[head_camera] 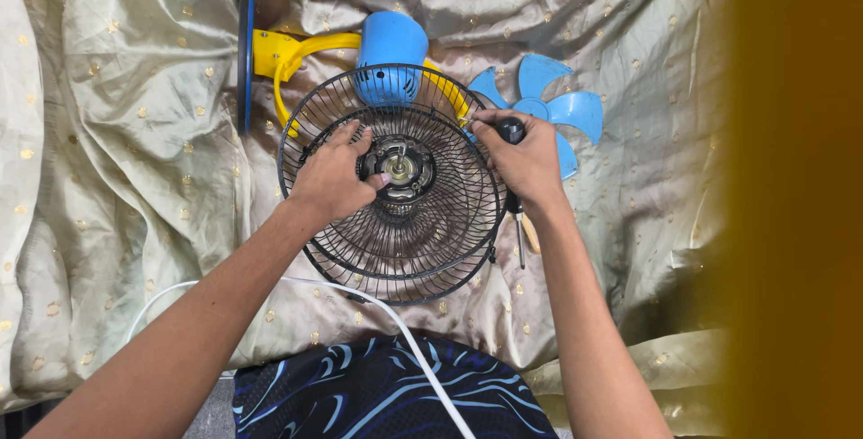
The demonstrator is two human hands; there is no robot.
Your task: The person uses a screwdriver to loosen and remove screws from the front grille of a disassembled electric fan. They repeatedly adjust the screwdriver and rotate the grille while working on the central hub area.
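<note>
Small table fan [391, 169] lies on its back at centre frame, on a pale gold-dotted cloth [135, 133] spread over a soft surface. Black wire rear guard [395, 241] faces up, open; no front guard over it. Motor hub [398, 168] with bare metal shaft stands exposed in the middle of the guard. Blue blade [548, 106] is already off, lying flat on the cloth at upper right, just beside the guard rim and partly under the right hand.

Left hand [334, 178] rests inside the guard, fingers spread over the wires, thumb touching the hub; it presses rather than clenches, nothing enclosed in the grip. Right hand [526, 160] sits at the guard's right rim, grip closed around the black handle of a screwdriver [515, 214]; the shaft points down-frame below the wrist.

Judged state: blade removal done, front guard off or not in view; rear guard still seated on the motor housing. Whether its fastening is loosened cannot be told.

Outward: blue motor housing [391, 48] and yellow stand arm [288, 57] at upper centre, dark round base [244, 53] on edge at upper left. White cord [404, 331] runs across lower frame, over a blue-patterned garment [378, 394].
</note>
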